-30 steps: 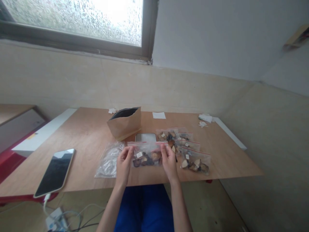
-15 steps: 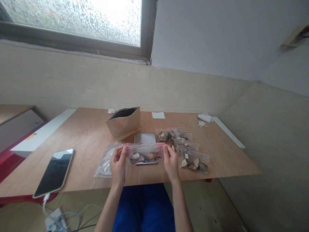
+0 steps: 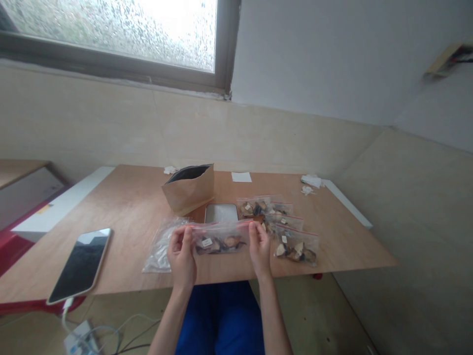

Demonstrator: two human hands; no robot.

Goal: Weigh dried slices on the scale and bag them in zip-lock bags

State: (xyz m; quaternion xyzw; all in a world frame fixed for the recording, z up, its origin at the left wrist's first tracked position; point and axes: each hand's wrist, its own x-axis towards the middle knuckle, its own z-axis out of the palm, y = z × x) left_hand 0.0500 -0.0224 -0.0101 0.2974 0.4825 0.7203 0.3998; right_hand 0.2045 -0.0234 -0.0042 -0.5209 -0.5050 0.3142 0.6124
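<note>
Moved: zip bag [image 3: 220, 238] slightly lower, nearer table [image 3: 129, 207].
Axis: left-right.
Fingers: left hand [image 3: 181, 254], right hand [image 3: 259, 245] pinching opposite top corners.

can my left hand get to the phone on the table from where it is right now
Probably yes, once it lets go. The left hand is pinching one end of the zip bag, shared with the right hand. The phone lies further left on the table, with only bare wood and some clear bags between.

wooden table [image 3: 129, 207], phone [image 3: 79, 265], paper pouch [image 3: 189, 190], filled bags [image 3: 281, 227]
</note>
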